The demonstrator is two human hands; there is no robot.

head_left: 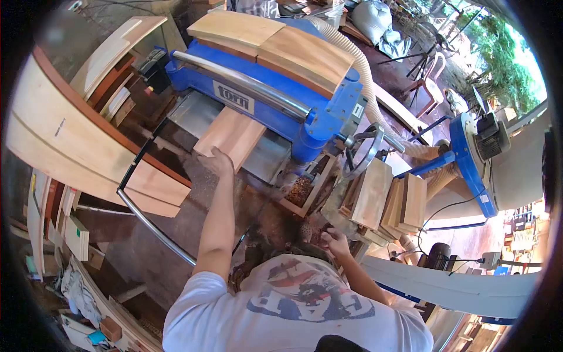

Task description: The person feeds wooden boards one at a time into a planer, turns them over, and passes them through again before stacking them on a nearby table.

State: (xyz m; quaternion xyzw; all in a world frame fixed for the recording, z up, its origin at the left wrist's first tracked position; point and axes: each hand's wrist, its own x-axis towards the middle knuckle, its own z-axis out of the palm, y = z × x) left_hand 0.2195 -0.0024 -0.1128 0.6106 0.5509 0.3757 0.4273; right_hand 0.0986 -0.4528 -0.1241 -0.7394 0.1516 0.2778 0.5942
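A wooden board [233, 136] lies partly inside a blue thickness planer [319, 132], its near end sticking out over the metal bed [193, 117]. My left hand [218, 162] grips that near end, with the arm stretched forward; part of the fingers is hidden by the board. Close to my body, beside the right hip, my right hand [335, 242] hangs with its fingers curled. Whether anything is inside those fingers I cannot make out. Two wide boards [305, 56] rest on top of the planer, behind its long chrome roller [240, 82].
Right of the planer are a handwheel [365, 151] and stacked short boards [372, 193]. A bent metal support bar [158, 226] projects at left, beside long planks [88, 141]. A wooden box of shavings [300, 189] sits below. A ribbed hose [366, 82] curves behind.
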